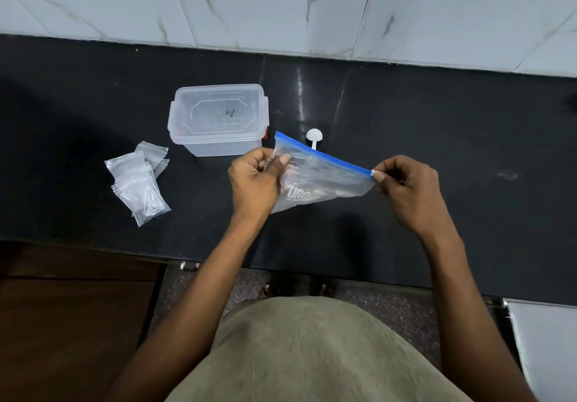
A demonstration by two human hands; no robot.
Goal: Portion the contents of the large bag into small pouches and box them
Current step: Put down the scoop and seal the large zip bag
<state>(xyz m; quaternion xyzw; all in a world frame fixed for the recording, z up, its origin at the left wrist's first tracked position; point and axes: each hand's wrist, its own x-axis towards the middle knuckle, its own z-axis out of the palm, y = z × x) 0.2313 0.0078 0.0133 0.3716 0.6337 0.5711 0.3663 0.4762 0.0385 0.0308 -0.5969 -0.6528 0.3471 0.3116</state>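
Note:
A large clear bag (324,180) with a blue zip strip along its top hangs above the black counter (468,139), with dark and pale contents inside. My left hand (254,180) grips its left side. My right hand (409,189) pinches the white slider at the strip's right end. Several small clear pouches (139,181) lie in a loose pile to the left. A clear plastic box (217,120) with its lid on stands behind my left hand. A white scoop (313,139) lies behind the bag, partly hidden by it.
A marble-tiled wall (281,5) rises behind the counter. The counter's front edge runs just below my forearms. A brown wooden cabinet front (71,323) is at lower left, and a white panel (546,348) at lower right.

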